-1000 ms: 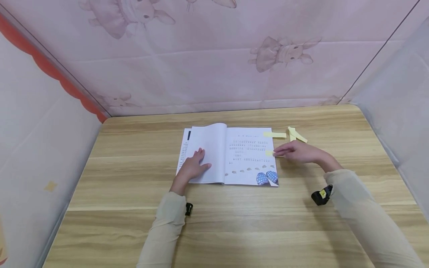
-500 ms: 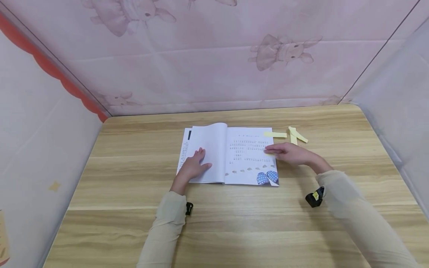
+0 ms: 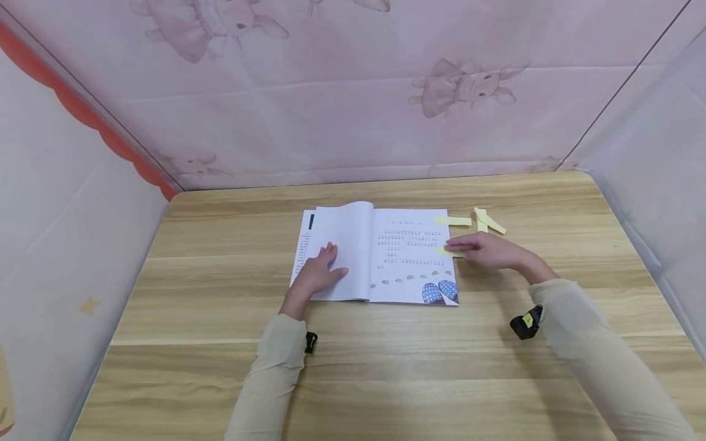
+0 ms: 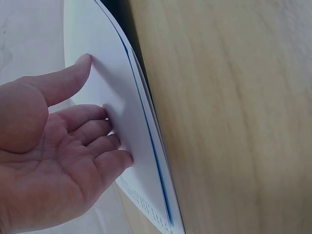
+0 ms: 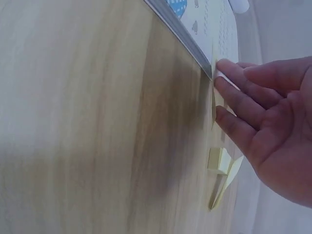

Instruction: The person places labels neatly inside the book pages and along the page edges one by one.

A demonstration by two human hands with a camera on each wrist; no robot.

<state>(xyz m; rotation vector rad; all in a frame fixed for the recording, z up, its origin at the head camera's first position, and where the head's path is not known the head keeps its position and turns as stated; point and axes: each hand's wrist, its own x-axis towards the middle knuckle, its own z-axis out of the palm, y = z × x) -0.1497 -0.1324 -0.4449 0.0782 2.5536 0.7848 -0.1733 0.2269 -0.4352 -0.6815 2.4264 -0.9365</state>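
Note:
An open book lies on the wooden table, its right page printed with text and a blue checked drawing. My left hand rests spread on the blank left page, fingertips and thumb touching the paper in the left wrist view. At the book's right edge, the extended fingers of my right hand press on a yellow sticky strip, which lies partly on the page and sticks out past its edge. Higher on that page, another yellow strip also juts over the edge. The right fingers cover part of the lower strip.
Several loose yellow strips lie crossed on the table, right of the book and just beyond my right hand. A pink rabbit-print backdrop stands behind the table's back edge. A black device sits on my right wrist.
My right fingers slid left over the lower strip onto the page, then back right toward the page edge, uncovering the strip's left end. My left hand stayed in place.

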